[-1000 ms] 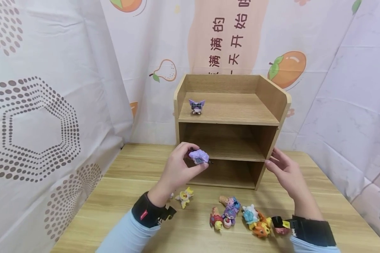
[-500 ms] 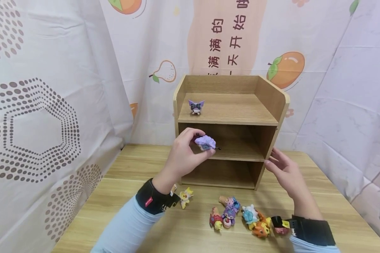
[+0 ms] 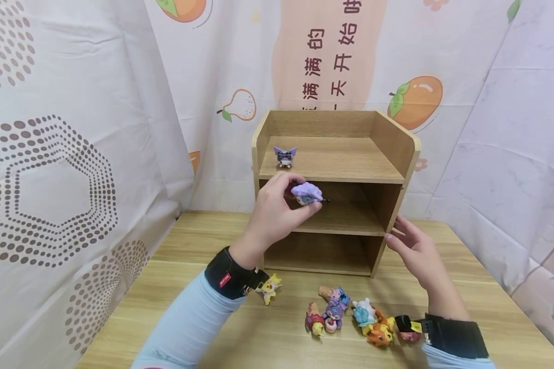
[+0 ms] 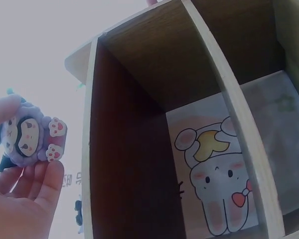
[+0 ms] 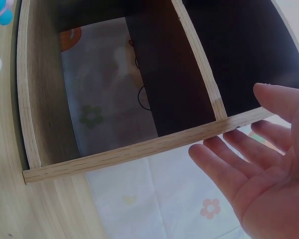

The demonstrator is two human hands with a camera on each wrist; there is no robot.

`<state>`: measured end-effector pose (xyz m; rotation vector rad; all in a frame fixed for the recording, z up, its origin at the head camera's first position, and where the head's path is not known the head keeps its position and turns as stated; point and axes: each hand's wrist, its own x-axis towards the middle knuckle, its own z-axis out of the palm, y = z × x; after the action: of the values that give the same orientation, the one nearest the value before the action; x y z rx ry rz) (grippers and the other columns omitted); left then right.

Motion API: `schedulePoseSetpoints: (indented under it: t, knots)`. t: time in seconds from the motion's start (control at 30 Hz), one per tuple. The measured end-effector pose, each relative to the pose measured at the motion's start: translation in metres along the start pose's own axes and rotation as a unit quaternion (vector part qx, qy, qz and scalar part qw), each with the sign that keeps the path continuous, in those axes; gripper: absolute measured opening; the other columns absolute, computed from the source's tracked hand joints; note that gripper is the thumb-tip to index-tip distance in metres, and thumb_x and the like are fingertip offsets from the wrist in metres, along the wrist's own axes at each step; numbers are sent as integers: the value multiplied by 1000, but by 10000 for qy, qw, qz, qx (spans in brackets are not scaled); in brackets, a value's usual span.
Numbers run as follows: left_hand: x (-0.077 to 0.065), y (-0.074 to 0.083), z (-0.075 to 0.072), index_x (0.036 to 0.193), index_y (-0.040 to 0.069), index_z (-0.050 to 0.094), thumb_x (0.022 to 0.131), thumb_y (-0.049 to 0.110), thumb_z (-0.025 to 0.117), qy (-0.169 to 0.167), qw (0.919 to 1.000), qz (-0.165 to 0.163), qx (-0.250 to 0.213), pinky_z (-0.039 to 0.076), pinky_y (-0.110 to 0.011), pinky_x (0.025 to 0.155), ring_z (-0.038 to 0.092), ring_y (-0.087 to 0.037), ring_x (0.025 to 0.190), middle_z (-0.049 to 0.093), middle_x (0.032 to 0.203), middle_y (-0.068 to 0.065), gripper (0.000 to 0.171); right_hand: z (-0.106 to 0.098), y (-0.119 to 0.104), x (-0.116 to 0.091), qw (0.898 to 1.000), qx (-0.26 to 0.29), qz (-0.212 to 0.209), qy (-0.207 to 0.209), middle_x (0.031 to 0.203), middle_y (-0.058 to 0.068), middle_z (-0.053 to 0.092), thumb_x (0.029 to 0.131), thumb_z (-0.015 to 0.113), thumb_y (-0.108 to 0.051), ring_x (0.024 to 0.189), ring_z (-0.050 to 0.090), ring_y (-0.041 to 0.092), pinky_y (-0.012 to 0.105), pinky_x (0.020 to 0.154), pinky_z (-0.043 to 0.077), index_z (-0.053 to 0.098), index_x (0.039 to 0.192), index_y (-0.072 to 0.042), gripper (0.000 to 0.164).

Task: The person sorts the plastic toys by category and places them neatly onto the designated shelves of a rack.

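Raised higher now, the purple toy (image 3: 307, 192) is pinched by the left hand (image 3: 274, 215) before the shelf (image 3: 337, 161). Loosely extended, the right hand (image 3: 415, 252) touches its side. Writing (image 3: 313, 67) behind includes "满满" and "开始".

A purple figure (image 3: 307, 192) with a pale face and white, pink-marked paws is pinched, tilted, by the left hand (image 3: 277, 210) in front of an upright, three-level wooden shelf (image 3: 341, 154), whose side panel is touched by the right hand (image 3: 414, 251).

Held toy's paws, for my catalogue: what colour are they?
The paws are white and pink, clearest in the left wrist view.
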<state>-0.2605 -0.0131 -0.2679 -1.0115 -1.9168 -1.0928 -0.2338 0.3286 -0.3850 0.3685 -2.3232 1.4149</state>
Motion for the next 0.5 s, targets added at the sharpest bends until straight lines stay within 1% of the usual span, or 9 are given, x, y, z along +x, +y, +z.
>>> schedulePoseSetpoints:
  t: [0.07,0.13,0.33,0.5]
  knots:
    - [3,1,1,105,8,59,73,31,83,-31,10000,-12,9,52,-35,66,51,-12,81,55,94,3,47,0,0,0,10000,12,-5,0,142,21,41,95,61,-14,120,46,33,12,79,48,31,149,-10,61]
    - [6,1,1,105,8,58,73,32,82,-61,10000,-21,44,52,-34,66,51,-13,81,55,95,3,46,0,0,0,10000,31,-13,3,142,21,41,95,61,-14,120,46,33,13,79,48,31,148,-10,61]
    - [17,0,3,104,8,58,74,34,82,-41,9998,57,190,47,-26,64,49,-13,79,53,92,2,46,0,0,0,10000,3,-1,-8,141,22,41,95,61,-14,120,46,34,12,79,48,30,149,-8,61]
    - [27,1,4,104,8,57,74,34,82,-42,9998,-19,214,46,-24,67,49,-12,82,54,95,1,47,1,0,0,10000,-40,19,-6,141,21,41,95,61,-15,120,46,34,12,79,48,31,149,-10,61]
